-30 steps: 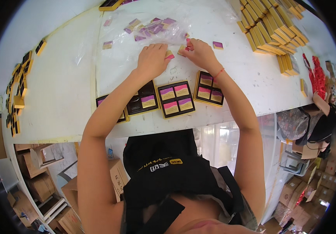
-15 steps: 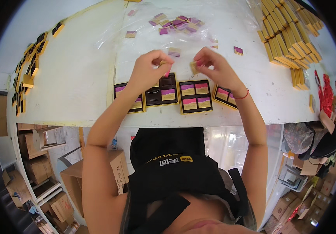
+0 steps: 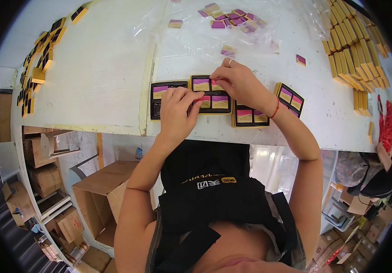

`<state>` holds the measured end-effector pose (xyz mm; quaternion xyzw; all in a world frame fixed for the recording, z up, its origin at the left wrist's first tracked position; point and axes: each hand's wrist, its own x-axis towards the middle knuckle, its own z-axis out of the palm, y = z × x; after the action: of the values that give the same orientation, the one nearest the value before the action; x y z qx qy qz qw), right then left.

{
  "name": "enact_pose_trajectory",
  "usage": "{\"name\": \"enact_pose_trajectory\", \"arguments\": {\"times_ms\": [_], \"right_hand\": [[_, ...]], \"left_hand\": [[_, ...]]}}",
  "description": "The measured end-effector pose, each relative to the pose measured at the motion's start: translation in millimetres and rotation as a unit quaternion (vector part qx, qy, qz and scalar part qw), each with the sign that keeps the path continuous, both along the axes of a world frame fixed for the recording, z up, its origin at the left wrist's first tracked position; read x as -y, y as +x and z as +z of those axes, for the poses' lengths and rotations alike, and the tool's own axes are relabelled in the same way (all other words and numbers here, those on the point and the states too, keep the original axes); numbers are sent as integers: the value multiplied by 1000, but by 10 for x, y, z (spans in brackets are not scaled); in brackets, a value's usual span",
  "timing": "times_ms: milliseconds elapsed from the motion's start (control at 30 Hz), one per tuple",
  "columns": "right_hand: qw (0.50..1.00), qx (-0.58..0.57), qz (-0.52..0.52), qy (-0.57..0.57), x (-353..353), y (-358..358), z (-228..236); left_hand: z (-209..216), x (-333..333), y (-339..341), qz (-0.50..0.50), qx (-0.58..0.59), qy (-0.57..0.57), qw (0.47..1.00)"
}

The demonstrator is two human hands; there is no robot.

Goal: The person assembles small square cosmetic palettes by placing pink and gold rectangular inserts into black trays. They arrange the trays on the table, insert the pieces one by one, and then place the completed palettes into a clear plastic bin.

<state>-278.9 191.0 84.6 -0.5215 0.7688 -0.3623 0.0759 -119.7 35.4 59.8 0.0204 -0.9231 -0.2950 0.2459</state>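
A shallow dark box [image 3: 221,110] with a gold edge and four compartments lies between my hands. In its left-hand compartment nearest me, my left hand [image 3: 177,108] pinches a pink-and-gold wrapped chocolate square [image 3: 203,103]. At the far right compartment, the fingers of my right hand [image 3: 241,84] are closed on another pink-and-gold chocolate square [image 3: 217,87]. Two purple-and-gold squares fill the other compartments. A left box [image 3: 152,113] is partly under my left hand; it holds a purple-and-gold square [image 3: 160,92] and shows bare dark compartments. My right hand partly covers a filled box [image 3: 250,125].
Farther right lies a tilted filled box [image 3: 290,99]. A loose heap of purple-and-gold squares [image 3: 237,19] rests on clear plastic film [image 3: 157,32] at the back. Stacked gold boxes [image 3: 352,50] stand at the right, dark-and-gold boxes [image 3: 41,59] along the left. A single square [image 3: 301,60] lies apart.
Both hands have come down toward me from above the boxes, bringing the pink-and-gold squares into the middle box's vacant compartments. The whole view has shifted, so the table's things appear farther right.
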Motion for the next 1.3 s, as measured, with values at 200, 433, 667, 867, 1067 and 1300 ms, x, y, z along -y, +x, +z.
{"name": "enact_pose_trajectory", "arguments": {"times_ms": [200, 433, 667, 867, 1067, 1300], "right_hand": [[984, -178, -7, 22, -179, 160, -78], [971, -223, 28, 83, -458, 337, -57], [995, -100, 13, 19, -355, 271, -85], [956, -274, 9, 106, -353, 286, -206], [958, -269, -24, 93, -479, 388, -327], [952, -286, -43, 97, -347, 363, -341]], "left_hand": [[37, -38, 90, -37, 16, -91, 995], [-70, 2, 157, -90, 14, -211, 973], [73, 74, 58, -148, 13, -229, 962], [135, 29, 17, -149, 34, -248, 957], [136, -12, 18, -150, 34, -261, 953], [166, 39, -8, -178, 41, -245, 952]]}}
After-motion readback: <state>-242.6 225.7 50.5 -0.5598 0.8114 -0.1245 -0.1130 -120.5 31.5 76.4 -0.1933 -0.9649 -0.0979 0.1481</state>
